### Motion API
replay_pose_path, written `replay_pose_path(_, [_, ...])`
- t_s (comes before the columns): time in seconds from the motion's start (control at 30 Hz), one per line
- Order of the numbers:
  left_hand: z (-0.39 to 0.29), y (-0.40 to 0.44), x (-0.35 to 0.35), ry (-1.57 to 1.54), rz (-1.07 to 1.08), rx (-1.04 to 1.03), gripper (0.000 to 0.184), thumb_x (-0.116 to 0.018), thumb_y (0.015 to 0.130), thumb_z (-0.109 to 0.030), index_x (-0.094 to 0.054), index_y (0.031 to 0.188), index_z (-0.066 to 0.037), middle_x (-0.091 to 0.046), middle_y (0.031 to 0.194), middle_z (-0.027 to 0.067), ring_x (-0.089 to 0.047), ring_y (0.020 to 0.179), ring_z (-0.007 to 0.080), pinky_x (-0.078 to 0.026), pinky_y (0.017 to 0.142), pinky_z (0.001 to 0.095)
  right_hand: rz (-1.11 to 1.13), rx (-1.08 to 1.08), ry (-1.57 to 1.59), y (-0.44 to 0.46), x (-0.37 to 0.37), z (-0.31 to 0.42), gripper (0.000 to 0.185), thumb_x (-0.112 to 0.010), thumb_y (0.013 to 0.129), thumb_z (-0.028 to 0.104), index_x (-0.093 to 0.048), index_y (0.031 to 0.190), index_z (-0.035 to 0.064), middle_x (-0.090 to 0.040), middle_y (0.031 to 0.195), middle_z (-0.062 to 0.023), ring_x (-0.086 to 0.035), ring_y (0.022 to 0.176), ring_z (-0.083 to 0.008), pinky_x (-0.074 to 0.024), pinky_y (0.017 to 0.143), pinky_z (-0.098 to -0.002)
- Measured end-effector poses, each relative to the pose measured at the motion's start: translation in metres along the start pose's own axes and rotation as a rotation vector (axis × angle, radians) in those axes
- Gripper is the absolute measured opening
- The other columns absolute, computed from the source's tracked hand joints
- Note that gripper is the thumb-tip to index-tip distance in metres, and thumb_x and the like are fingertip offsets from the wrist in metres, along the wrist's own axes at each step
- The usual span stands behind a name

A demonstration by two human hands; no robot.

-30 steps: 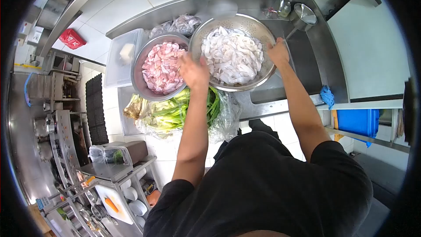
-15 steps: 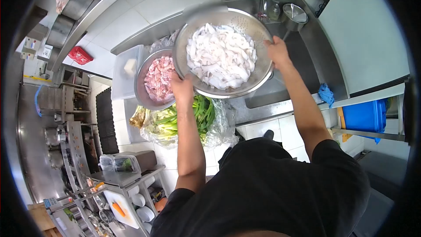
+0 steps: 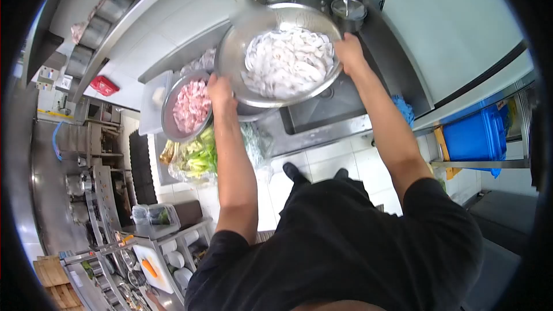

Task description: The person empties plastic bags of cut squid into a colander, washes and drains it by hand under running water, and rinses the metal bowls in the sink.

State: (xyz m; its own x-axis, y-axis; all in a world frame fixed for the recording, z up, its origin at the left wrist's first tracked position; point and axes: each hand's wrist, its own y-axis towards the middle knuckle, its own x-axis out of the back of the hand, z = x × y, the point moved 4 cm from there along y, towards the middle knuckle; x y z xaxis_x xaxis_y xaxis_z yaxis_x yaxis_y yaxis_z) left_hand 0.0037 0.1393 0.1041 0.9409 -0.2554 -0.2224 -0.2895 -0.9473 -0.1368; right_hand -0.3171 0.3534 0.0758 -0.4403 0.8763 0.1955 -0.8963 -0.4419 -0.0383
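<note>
A wide steel colander [image 3: 230,63] full of white strips that look like cut squid [image 3: 288,62] is held up in front of me, over part of the sink. My left hand [image 3: 222,93] grips its near left rim, fingers partly hidden. On the opposite side my right hand [image 3: 350,53] is closed around the right rim. Below the colander, a bit of another steel bowl [image 3: 258,114] shows. Close to my left hand stands a steel bowl [image 3: 167,115] of pink cut raw meat [image 3: 192,106].
The steel sink [image 3: 322,109] lies under and right of the colander. A steel pot [image 3: 349,14] stands at its back corner, and a blue cloth [image 3: 403,109] at its right. Bagged green vegetables [image 3: 199,155] lie near my left forearm. A clear plastic container [image 3: 154,103] sits farther left.
My view has turned, and the colander has shifted right relative to the sink, with both hands still on its rim. The edge of the bowl underneath now shows. The tap is mostly hidden.
</note>
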Motion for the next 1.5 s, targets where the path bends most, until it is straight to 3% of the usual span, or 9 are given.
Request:
replay_pose_path(0.2, [0.078, -0.076, -0.067, -0.124, 0.159, 0.037, 0.031, -0.058, 0.078, 0.009, -0.059, 0.108, -0.001, -0.068, 0.098, 0.0127, -0.067, 0.082, 0.0245, -0.056, 0.07, 0.037, 0.009, -0.045, 0.33, -0.05, 0.132, -0.015, 0.03, -0.056, 0.09, 0.004, -0.064, 0.117, -0.004, -0.07, 0.103, -0.0129, -0.067, 0.089, -0.0209, -0.0538, 0.075, -0.0359])
replay_pose_path(0.53, [0.232, -0.151, -0.092, 0.104, 0.187, 0.375, 0.03, -0.056, 0.085, 0.005, -0.062, 0.114, 0.0, -0.07, 0.108, 0.0087, -0.066, 0.09, 0.0182, -0.051, 0.08, 0.0325, -0.055, -0.249, 0.035, -0.094, 0.239, -0.205, 0.025, -0.057, 0.089, 0.004, -0.063, 0.113, -0.0027, -0.07, 0.103, -0.0088, -0.064, 0.089, -0.0167, -0.0512, 0.077, -0.0309])
replay_pose_path(0.7, [0.257, -0.143, -0.087, 0.236, 0.215, 0.392, 0.015, -0.07, 0.091, -0.015, -0.061, 0.097, -0.005, -0.067, 0.093, 0.0057, -0.064, 0.086, 0.0146, -0.051, 0.077, 0.0298, -0.181, -0.316, 0.074, -0.139, 0.247, -0.218, 0.027, -0.057, 0.089, 0.004, -0.06, 0.115, -0.0024, -0.069, 0.105, -0.009, -0.063, 0.09, -0.017, -0.0497, 0.079, -0.0299])
replay_pose_path(0.8, [0.219, -0.13, -0.063, 0.014, -0.239, 0.458, 0.041, -0.077, 0.09, -0.038, -0.05, 0.086, -0.007, -0.05, 0.068, 0.0006, -0.057, 0.063, 0.0165, -0.056, 0.062, 0.0339, -0.182, -0.289, 0.014, -0.134, 0.251, -0.22, 0.027, -0.057, 0.089, 0.003, -0.059, 0.115, -0.003, -0.069, 0.104, -0.0098, -0.063, 0.091, -0.0177, -0.0497, 0.079, -0.0302])
replay_pose_path(0.93, [0.213, -0.052, 0.008, -0.509, -0.507, 0.292, 0.047, -0.075, 0.09, -0.025, -0.048, 0.121, -0.001, -0.061, 0.116, 0.0135, -0.065, 0.096, 0.0247, -0.059, 0.071, 0.042, -0.187, -0.312, -0.011, -0.134, 0.252, -0.217, 0.027, -0.057, 0.09, 0.004, -0.058, 0.116, -0.0041, -0.068, 0.105, -0.0111, -0.063, 0.092, -0.0183, -0.0499, 0.08, -0.0309])
replay_pose_path(1.03, [0.216, -0.026, 0.013, -0.314, -0.647, 0.146, 0.029, -0.066, 0.088, -0.009, -0.054, 0.115, -0.007, -0.065, 0.111, 0.0087, -0.066, 0.086, 0.022, -0.055, 0.066, 0.0367, -0.195, -0.303, 0.048, -0.132, 0.25, -0.219, 0.027, -0.057, 0.09, 0.004, -0.057, 0.116, -0.0045, -0.068, 0.106, -0.0121, -0.063, 0.091, -0.0189, -0.0499, 0.081, -0.0321])
replay_pose_path(1.17, [0.191, -0.029, 0.019, -0.24, -0.649, 0.176, 0.042, -0.057, 0.079, 0.008, -0.053, 0.121, 0.0, -0.064, 0.11, 0.0118, -0.065, 0.091, 0.0192, -0.048, 0.063, 0.0331, -0.256, -0.318, 0.004, -0.13, 0.251, -0.219, 0.027, -0.056, 0.091, 0.004, -0.058, 0.117, -0.0045, -0.068, 0.106, -0.0128, -0.064, 0.092, -0.0198, -0.0506, 0.082, -0.0333])
replay_pose_path(1.3, [0.154, -0.037, 0.003, -0.185, -0.443, -0.298, 0.034, -0.058, 0.08, 0.005, -0.06, 0.114, 0.005, -0.067, 0.111, 0.0142, -0.066, 0.085, 0.0207, -0.051, 0.073, 0.0326, -0.223, -0.347, 0.041, -0.128, 0.248, -0.212, 0.03, -0.057, 0.091, 0.005, -0.059, 0.12, -0.0041, -0.069, 0.11, -0.0148, -0.065, 0.096, -0.0215, -0.0505, 0.086, -0.0324])
replay_pose_path(1.5, [0.097, -0.03, -0.04, 0.442, -0.37, -0.482, 0.023, -0.059, 0.079, 0.003, -0.067, 0.101, 0.004, -0.073, 0.092, 0.0128, -0.068, 0.082, 0.0201, -0.052, 0.077, 0.032, -0.213, -0.267, -0.11, -0.118, 0.257, -0.232, 0.033, -0.059, 0.09, 0.009, -0.06, 0.119, -0.005, -0.069, 0.108, -0.0123, -0.064, 0.094, -0.0207, -0.0507, 0.084, -0.0335])
